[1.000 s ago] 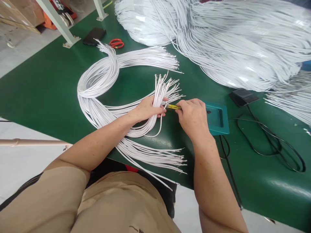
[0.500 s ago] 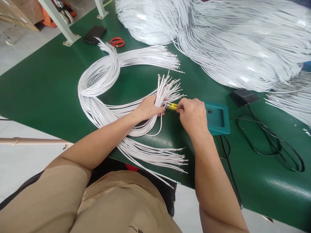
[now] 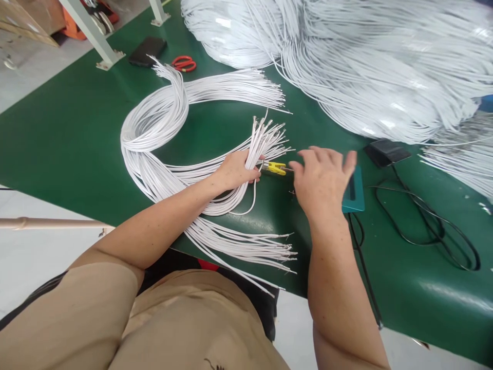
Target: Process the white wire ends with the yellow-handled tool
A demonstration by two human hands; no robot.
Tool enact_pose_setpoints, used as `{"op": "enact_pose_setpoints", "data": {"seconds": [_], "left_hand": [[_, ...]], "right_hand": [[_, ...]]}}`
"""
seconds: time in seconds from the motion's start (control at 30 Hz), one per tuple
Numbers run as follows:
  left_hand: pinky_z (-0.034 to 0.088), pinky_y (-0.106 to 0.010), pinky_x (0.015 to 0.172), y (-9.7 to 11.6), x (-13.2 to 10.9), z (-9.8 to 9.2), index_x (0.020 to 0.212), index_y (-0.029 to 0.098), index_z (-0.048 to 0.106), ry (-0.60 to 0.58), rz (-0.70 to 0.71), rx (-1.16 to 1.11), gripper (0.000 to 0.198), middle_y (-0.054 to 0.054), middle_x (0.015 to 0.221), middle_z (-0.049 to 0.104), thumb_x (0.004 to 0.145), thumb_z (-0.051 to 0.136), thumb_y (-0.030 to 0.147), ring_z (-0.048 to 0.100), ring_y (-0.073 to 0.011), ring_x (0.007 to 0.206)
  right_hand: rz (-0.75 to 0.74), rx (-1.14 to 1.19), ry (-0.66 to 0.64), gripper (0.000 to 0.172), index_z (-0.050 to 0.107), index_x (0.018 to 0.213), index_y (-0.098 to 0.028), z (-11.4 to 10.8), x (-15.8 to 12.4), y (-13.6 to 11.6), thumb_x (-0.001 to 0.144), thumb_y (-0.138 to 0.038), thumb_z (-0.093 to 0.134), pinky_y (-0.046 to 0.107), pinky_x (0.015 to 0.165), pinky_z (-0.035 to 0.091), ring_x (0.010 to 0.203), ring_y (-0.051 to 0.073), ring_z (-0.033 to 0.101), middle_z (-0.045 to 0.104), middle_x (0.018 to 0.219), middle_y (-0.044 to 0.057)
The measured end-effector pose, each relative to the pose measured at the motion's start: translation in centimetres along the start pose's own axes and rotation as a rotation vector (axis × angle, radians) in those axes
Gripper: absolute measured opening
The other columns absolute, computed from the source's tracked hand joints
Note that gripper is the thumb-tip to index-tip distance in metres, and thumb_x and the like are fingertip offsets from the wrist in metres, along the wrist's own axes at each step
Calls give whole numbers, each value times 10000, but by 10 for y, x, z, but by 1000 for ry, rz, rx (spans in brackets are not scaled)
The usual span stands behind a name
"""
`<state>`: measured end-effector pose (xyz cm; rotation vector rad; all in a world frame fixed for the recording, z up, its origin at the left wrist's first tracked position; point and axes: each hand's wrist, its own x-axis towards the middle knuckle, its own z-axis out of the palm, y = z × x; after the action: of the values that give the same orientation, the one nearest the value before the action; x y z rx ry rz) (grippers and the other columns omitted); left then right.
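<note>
My left hand [image 3: 235, 170] is closed round a bundle of white cables [image 3: 265, 139] near their stripped ends, pressing it to the green table [image 3: 77, 139]. A small yellow connector [image 3: 278, 167] sticks out from that hand on one cable end. My right hand [image 3: 322, 177] hovers just right of the connector with its fingers spread and nothing in them. It partly covers a teal tray [image 3: 353, 192]. The bundle loops back to the left in a wide curve [image 3: 134, 149].
A huge heap of white cables [image 3: 385, 61] fills the far right. Red scissors [image 3: 184, 63] and a black case [image 3: 147, 50] lie at the far left. A black pedal [image 3: 385, 152] with looping black cord [image 3: 435, 236] sits right. More cable ends [image 3: 262, 252] lie by the near edge.
My right hand has let go of the yellow connector, opened its fingers and shifted right over the teal tray. The left hand keeps its grip on the bundle.
</note>
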<state>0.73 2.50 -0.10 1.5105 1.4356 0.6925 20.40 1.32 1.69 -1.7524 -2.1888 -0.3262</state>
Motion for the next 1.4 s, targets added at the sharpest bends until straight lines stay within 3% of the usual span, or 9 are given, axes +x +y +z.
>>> {"op": "enact_pose_setpoints", "data": {"seconds": [0.27,0.4,0.5,0.57,0.7,0.83,0.97,1.07,1.4], "left_hand": [[519,-326,813,-2,-3,-9,1186,161,633,-54,-17,-198,514,3,768,714,676,700,175,682,-155,659],[500,-295,775,-1,-5,-10,1108,138,651,-105,-15,-394,450,15,742,667,667,732,185,640,-131,675],[481,-269,746,-2,-6,-10,971,116,671,-106,-23,-491,367,14,741,640,630,780,198,598,-113,690],[482,-272,754,-2,-6,-10,970,118,681,-103,-32,-527,374,3,776,652,633,799,227,590,-109,701],[495,-287,780,-4,-5,-11,1022,137,711,-95,-39,-529,398,-52,939,701,673,803,305,611,-119,762],[502,-265,758,-7,-5,-9,1049,144,720,-80,-8,-509,405,-39,912,697,681,808,287,607,-101,745],[537,-274,728,-5,-9,-4,1128,123,661,-147,40,-587,489,-18,806,688,684,813,262,637,-105,695],[558,-281,715,-2,-12,0,1039,107,671,-199,79,-549,411,-30,794,702,681,817,246,666,-125,702],[569,-282,713,3,-17,7,961,98,675,-199,33,-609,407,-64,802,730,677,835,340,701,-152,737]], "right_hand": [[78,-5,85,317,628,1202,-135,6,-4,13,952,-273,489,654,1074,257,1226,363,512,623,1296,200],[-157,299,85,273,690,1066,-149,-8,-7,-11,972,-301,483,423,919,455,1012,265,596,713,1097,134],[-553,490,-161,280,725,886,-173,-14,-14,-39,978,-284,484,338,866,468,919,209,602,734,930,87],[-629,419,-282,319,734,838,-134,-16,-19,-56,977,-265,478,372,878,451,948,244,593,727,860,122],[-469,421,-628,280,717,790,-147,-24,-24,-66,950,-232,505,342,729,443,784,217,614,723,789,112],[-223,870,-1031,258,634,674,-181,-32,-18,-51,901,-236,526,242,532,417,540,126,597,664,628,11],[257,1135,-521,267,611,729,-185,-25,-7,-34,911,-355,514,205,435,412,431,89,530,601,577,-27],[374,1169,-205,257,624,793,-196,-16,-2,-29,871,-437,583,202,427,416,458,86,512,617,632,-30],[371,1145,-71,209,624,740,-197,-4,0,-33,808,-390,664,217,514,444,564,108,561,643,662,-12]]}}
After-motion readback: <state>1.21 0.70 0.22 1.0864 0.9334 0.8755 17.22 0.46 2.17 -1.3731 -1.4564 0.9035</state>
